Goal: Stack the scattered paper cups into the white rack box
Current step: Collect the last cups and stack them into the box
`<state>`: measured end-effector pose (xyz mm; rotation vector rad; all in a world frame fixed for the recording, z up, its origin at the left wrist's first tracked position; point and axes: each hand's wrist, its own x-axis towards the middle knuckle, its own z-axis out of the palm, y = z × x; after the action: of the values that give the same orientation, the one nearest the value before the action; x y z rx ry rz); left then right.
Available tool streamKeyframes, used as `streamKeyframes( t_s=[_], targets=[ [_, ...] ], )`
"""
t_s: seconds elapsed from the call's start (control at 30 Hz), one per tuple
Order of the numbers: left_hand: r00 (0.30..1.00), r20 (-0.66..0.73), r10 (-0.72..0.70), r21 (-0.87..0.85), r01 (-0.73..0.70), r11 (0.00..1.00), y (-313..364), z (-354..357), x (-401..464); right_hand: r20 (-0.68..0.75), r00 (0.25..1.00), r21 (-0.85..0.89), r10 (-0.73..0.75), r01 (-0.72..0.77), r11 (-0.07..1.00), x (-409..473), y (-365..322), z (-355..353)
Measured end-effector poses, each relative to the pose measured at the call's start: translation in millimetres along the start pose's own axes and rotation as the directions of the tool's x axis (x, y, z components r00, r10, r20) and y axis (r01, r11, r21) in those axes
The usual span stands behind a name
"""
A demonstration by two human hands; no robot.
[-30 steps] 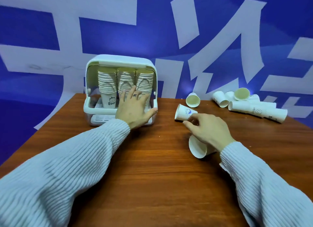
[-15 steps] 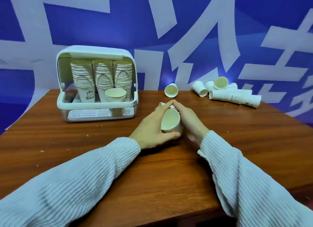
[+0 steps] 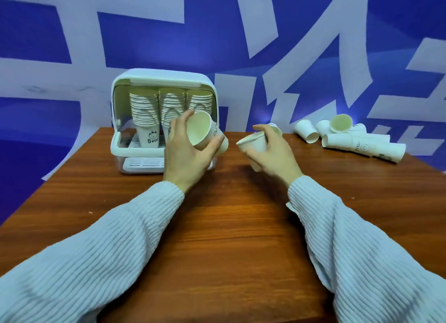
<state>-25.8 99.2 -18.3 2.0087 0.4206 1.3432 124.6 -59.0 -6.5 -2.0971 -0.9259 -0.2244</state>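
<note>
Head view: our left hand grips a paper cup before the white rack box at the desk's far-left edge. Our right hand holds another cup. Loose cups lie far right.

1. The table is wood, reddish-brown, with a visible grain and a soft sheen.
2. The rack box is smooth white plastic, slightly glossy; its lower tray looks clear plastic with a slotted white insert.
3. The cups are matt white paper with cream insides and small printed marks.
4. The sleeves are pale ribbed knit cloth, soft and matt.
5. The backdrop is a smooth, matt blue-and-white printed sheet.
</note>
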Motion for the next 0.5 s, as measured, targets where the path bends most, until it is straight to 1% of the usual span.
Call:
streamKeyframes(
  t_s=[0.03,0.07,0.1,0.13,0.2,0.27,0.3,0.37,0.4,0.47,0.5],
  targets=[
    [0.999,-0.041,-0.023,-0.002,0.023,1.0,-3.7,-8.4,7.1,-0.022,1.0,0.176,0.006,-0.002,0.984,3.1,-13.0,3.0],
    [0.996,-0.075,-0.049,-0.004,0.049,0.999,-7.5,-16.3,13.4,-0.045,0.999,0.298,-0.02,0.032,0.954,6.7,-26.2,7.6],
    [0.992,-0.104,-0.076,-0.01,0.076,0.997,-11.3,-23.8,18.9,-0.07,0.996,0.379,-0.058,0.081,0.922,11.6,-38.0,14.9],
    [0.986,-0.129,-0.106,-0.022,0.104,0.994,-14.2,-30.7,23.1,-0.094,0.991,0.432,-0.097,0.128,0.893,16.2,-50.2,22.9],
    [0.974,-0.169,-0.154,-0.063,0.146,0.987,-19.4,-43.3,27.9,-0.131,0.982,0.459,-0.134,0.18,0.87,26.1,-72.1,40.8],
    [0.965,-0.199,-0.169,-0.075,0.157,0.985,-23.3,-54.4,29.7,-0.134,0.978,0.416,-0.159,0.202,0.887,35.4,-87.4,57.0],
    [0.963,-0.205,-0.174,-0.072,0.163,0.984,-24.6,-59.5,29.6,-0.112,0.977,0.385,-0.181,0.211,0.899,39.1,-92.6,63.8],
    [0.962,-0.2,-0.186,-0.062,0.177,0.982,-25.6,-68.2,28.8,-0.015,0.975,0.282,-0.223,0.219,0.934,43.6,-99.3,72.7],
    [0.962,-0.199,-0.188,-0.054,0.181,0.982,-26.2,-71.9,28.4,0.039,0.971,0.201,-0.236,0.223,0.954,44.6,-100.0,76.1],
    [0.962,-0.202,-0.185,-0.037,0.181,0.983,-26.1,-76.9,28.3,0.137,0.962,0.031,-0.236,0.234,0.972,47.5,-96.1,82.3],
    [0.962,-0.201,-0.186,-0.03,0.183,0.983,-26.5,-78.6,29.0,0.188,0.958,-0.026,-0.218,0.227,0.974,48.1,-94.6,84.3]
  ],
)
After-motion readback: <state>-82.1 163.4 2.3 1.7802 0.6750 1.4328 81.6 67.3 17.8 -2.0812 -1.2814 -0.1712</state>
